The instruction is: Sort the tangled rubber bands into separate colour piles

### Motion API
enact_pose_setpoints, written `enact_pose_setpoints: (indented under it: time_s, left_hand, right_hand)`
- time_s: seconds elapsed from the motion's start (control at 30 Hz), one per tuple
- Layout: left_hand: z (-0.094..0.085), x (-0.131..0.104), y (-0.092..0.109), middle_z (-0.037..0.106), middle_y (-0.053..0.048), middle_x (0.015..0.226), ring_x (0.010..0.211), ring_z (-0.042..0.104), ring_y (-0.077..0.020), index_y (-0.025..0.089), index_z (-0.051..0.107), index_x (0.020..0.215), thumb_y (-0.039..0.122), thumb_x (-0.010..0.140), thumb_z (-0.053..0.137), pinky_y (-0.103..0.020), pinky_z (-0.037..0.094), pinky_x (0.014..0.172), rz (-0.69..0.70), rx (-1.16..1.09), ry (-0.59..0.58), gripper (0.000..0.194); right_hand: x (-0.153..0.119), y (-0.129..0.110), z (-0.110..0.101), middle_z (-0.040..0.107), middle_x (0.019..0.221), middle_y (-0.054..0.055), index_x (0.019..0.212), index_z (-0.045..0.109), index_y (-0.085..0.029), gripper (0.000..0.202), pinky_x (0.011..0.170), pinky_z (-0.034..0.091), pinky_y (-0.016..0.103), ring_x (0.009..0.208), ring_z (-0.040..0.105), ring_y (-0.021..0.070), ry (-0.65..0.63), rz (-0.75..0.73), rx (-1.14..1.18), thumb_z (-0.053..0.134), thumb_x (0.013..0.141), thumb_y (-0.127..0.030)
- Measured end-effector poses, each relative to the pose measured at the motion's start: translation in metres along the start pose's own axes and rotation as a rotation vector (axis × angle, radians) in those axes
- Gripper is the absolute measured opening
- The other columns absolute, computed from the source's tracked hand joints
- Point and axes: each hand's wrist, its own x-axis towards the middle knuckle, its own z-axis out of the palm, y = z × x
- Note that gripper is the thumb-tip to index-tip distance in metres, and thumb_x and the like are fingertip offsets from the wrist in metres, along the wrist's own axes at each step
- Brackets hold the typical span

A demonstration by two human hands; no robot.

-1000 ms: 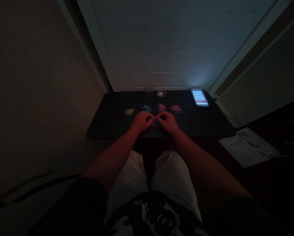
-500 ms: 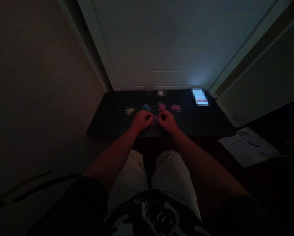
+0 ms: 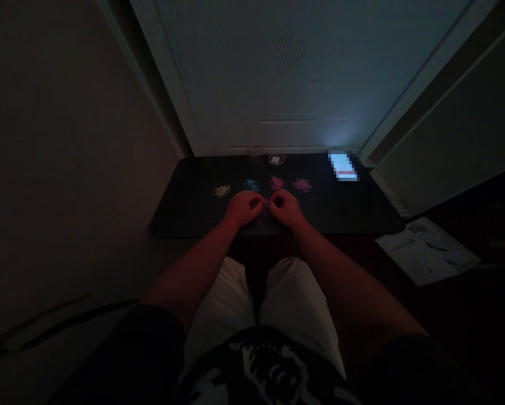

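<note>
My left hand (image 3: 244, 207) and my right hand (image 3: 286, 208) nearly meet over a dim purple pile of thin pieces (image 3: 262, 216) near the table's front edge. Fingers and thumb are pinched together on each; whatever they hold is too small and dark to name. Behind them, in a row, lie a yellow pile (image 3: 221, 190), a blue pile (image 3: 251, 184), a pink pile (image 3: 277, 182) and a magenta pile (image 3: 302, 185) of similar thin pieces.
The dark table (image 3: 184, 208) stands against a pale door. At its back are a clear container (image 3: 255, 154) and a round lid with a white square (image 3: 276, 160). A lit phone (image 3: 343, 165) lies at the right. Papers (image 3: 427, 251) rest beyond the table's right side.
My hands have drawn slightly closer together, their fingertips now almost touching above the purple pile. The coloured piles have not moved.
</note>
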Motion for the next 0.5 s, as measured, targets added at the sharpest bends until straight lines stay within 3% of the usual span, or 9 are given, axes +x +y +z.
enact_pose_setpoints:
  time_s: [0.5]
  left_hand:
    - [0.0034,0.0002,-0.0034,0.069,-0.004,0.083,0.078,0.061,-0.0176,0.019,0.065,0.084,0.030,0.084,0.051,-0.031,0.046,0.073,-0.083,-0.007,0.030,0.018]
  right_hand:
    - [-0.0001,0.0014,0.0024,0.049,0.064,0.001,0.061,0.047,-0.020,0.009,0.063,0.038,0.029,0.065,0.047,0.0160,0.061,0.003,-0.099,0.051,0.067,-0.015]
